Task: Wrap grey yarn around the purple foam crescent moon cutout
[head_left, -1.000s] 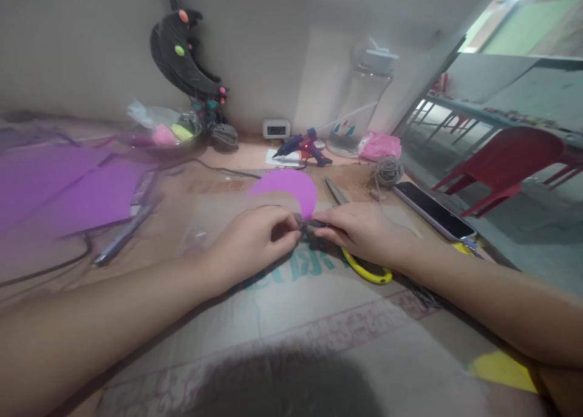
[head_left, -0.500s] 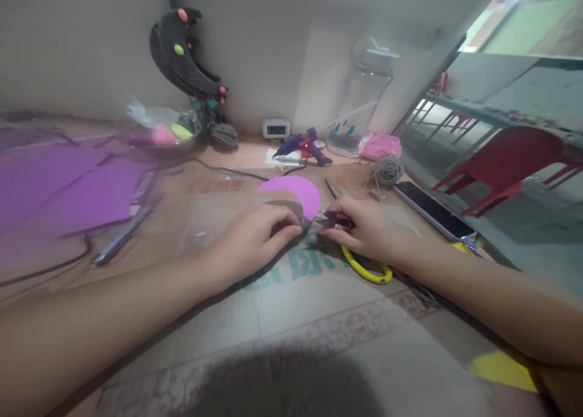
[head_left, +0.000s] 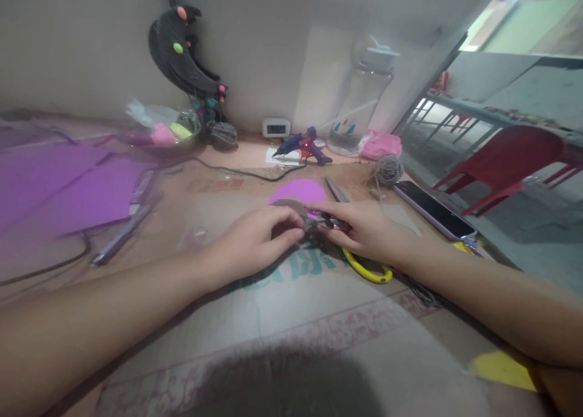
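Note:
A purple paper crescent (head_left: 303, 190) lies on the cardboard sheet (head_left: 218, 332), partly behind my fingers. My left hand (head_left: 268, 232) is closed, thumb against fingers, on the edge of a grey-brown piece (head_left: 289, 206) that overlaps the crescent. Close to its fingertips is my right hand (head_left: 359, 223), its forefinger stretched over the crescent's lower end. A small metal tool (head_left: 339, 224) sits in its grip; blur and the fingers hide its kind. Beneath that hand lie scissors with yellow handles (head_left: 371, 271), a blade showing beyond the knuckles.
Behind stand a glue gun (head_left: 303, 145) with a red light, a small clock (head_left: 276, 127) and a clear bottle (head_left: 364, 101). Purple sheets (head_left: 82, 186) and a pen (head_left: 121, 235) lie left. At right are grey yarn (head_left: 388, 169) and a phone (head_left: 435, 210).
The purple crescent has shifted slightly right and turned, and the fingers cover more of it. My right forefinger has stretched forward over its end. My left hand has barely moved.

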